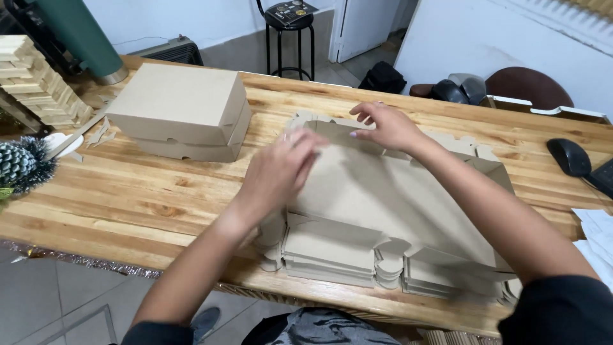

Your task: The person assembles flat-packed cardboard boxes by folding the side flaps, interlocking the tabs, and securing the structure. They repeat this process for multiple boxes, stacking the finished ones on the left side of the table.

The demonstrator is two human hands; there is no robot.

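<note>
- The stack of flat cardboard box blanks (383, 211) lies on the wooden desk (128, 204), up against its near edge and toward the right-hand end, with tabs and flaps showing along the near side.
- The left hand (278, 172) rests on the left part of the top blank, fingers curled over its far-left corner. It is blurred, so I cannot tell whether it is pinching the sheet or only pressing on it.
- The right hand (386, 124) lies spread at the far edge of the top blank, fingers open and flat, closed around nothing.
- To do this well, I would judge, only the top sheet should be caught. The blanks sit tightly together, so a thumb working at one corner would part a single layer.
- Pressure from the right hand would best stay light, or it may pin the sheet beneath.
- Two made-up boxes (182, 112) stand stacked near the far left corner, well apart from the blanks.
- A tower of wooden blocks (38, 83) sits at the left edge, and a computer mouse (568, 156) lies at the right edge.
</note>
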